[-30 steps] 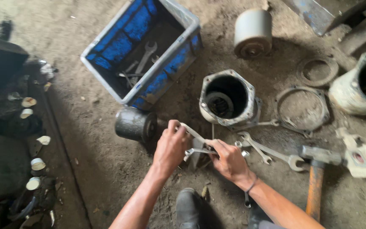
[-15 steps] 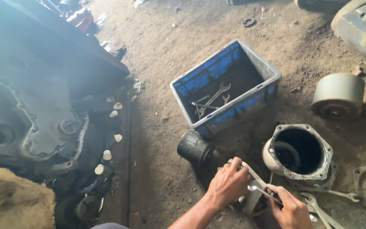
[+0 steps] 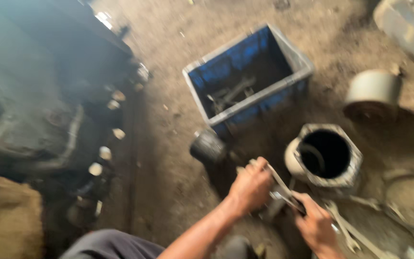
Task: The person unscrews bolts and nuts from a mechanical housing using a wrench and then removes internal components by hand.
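2 hands work low in the blurred head view, over a dirt floor [image 3: 168, 158].

Surroundings, largest first: dark engine casting [image 3: 34, 115] well to the left of the fingers; blue plastic crate [image 3: 283, 52] up and beyond them, holding a few wrenches; open-mouthed metal housing [image 3: 324, 156] just right of the left fingers and above the right ones; pale drum [image 3: 372, 93] further up-right; dark cylindrical part [image 3: 208, 146] just up-left of the left fingers; loose spanners [image 3: 343, 230] on the floor right of the right fingers.

Work piece: a flat metal strip or wrench [image 3: 281, 184], running diagonally between both hands, with a small fitting under it that blur hides.

Left hand [image 3: 251, 186]: fingers curled tight around the upper end of the strip, forearm coming up from bottom centre, wrist straight. Right hand [image 3: 316, 225]: fingers wrapped over the lower end; whether they pinch the strip itself or a second tool I cannot tell.

Judgement on technique: keep the 2 grips well apart on the strip for leverage, steady with the left, pull with the right, and keep knuckles off the housing rim should the tool slip.
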